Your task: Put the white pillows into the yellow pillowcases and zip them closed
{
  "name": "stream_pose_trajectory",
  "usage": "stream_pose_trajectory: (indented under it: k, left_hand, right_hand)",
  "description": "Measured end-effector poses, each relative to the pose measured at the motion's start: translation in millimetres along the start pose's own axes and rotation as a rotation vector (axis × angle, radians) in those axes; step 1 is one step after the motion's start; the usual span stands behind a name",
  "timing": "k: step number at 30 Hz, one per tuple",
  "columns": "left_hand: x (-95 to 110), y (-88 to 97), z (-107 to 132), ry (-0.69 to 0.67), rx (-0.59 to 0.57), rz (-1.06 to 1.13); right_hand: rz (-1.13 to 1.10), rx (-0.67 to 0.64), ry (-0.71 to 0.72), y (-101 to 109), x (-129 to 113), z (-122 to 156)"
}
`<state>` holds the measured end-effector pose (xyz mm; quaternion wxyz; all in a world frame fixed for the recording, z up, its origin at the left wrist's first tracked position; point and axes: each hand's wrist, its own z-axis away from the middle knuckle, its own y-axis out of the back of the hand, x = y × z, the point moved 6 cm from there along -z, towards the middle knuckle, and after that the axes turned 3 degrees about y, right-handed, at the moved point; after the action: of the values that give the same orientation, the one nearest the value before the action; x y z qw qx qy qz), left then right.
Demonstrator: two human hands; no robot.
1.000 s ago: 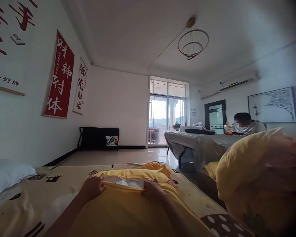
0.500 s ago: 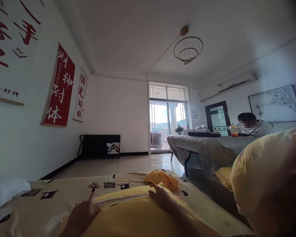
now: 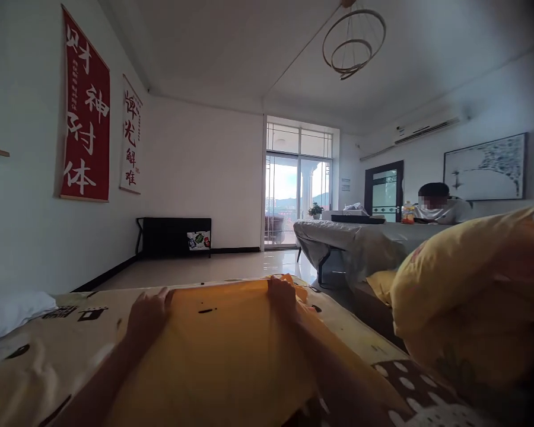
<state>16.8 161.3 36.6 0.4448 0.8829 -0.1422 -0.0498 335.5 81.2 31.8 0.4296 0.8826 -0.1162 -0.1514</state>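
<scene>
A plain yellow cloth point(image 3: 222, 344) with a small dark mark is stretched taut in front of me over the bed. My left hand point(image 3: 149, 314) is closed on its far left corner. At the far right corner, my right hand point(image 3: 283, 298) has its fingers wrapped round the edge. Below lies a cream printed bedsheet point(image 3: 93, 341) with dark drawings. Some bunched orange-yellow fabric point(image 3: 300, 290) shows just past my right hand, mostly hidden by it. The near end of the cloth hangs toward me, out of the lower edge of view.
A big yellow stuffed bundle point(image 3: 454, 284) rises at the right. White bedding point(image 3: 13, 314) lies at the left. Beyond the bed stand a plastic-covered table point(image 3: 338, 234) and a seated person point(image 3: 445, 210). A black folded frame point(image 3: 173, 237) leans by the far wall.
Both hands, earlier lying on the cloth with fingers outstretched, now grip its far corners. The cloth has been pulled up taut, covering its pale opening strip. The view has tilted down.
</scene>
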Motion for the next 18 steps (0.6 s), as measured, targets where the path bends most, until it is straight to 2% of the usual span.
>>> stream_pose_trajectory:
  k: [1, 3, 4, 5, 6, 7, 8, 10, 12, 14, 16, 18]
  left_hand:
    - [-3, 25.4, -6, 0.039, 0.122, 0.009]
    - [-13, 70.8, -10, 0.137, 0.384, 0.033]
    - [-17, 85.3, -9, 0.162, 0.483, 0.038]
    - [-19, 92.1, -7, 0.149, 0.537, 0.034]
    - [-18, 90.3, -4, 0.087, 0.542, 0.019]
    - [-14, 80.0, -1, -0.015, 0.498, -0.006]
    - [-9, 61.8, 5, -0.138, 0.418, -0.034]
    - [0, 10.5, 25, -0.352, 0.208, -0.07]
    - [3, -43.9, 49, -0.443, 0.016, -0.063]
    - [1, -86.3, 67, -0.447, -0.132, -0.028]
    - [0, -106.3, 73, -0.43, -0.206, 0.018]
    - [-3, -105.1, 70, -0.364, -0.249, 0.089]
  right_hand:
    - [0.0, 0.074, -0.012, 19, 3, -2]
    - [-0.028, 0.305, 0.024, 58, 6, -2]
    - [-0.056, 0.451, 0.066, 73, 7, 2]
    - [-0.085, 0.59, 0.116, 84, 10, 9]
    - [-0.11, 0.694, 0.169, 87, 12, 16]
    - [-0.123, 0.734, 0.219, 83, 15, 24]
    - [-0.123, 0.695, 0.258, 70, 18, 30]
    - [-0.108, 0.506, 0.321, 31, 23, 45]
    - [-0.099, 0.334, 0.362, -12, 25, 67]
    - [-0.097, 0.243, 0.397, -42, 26, 86]
    - [-0.1, 0.174, 0.423, -58, 24, 97]
    - [-0.106, 0.083, 0.445, -61, 21, 99]
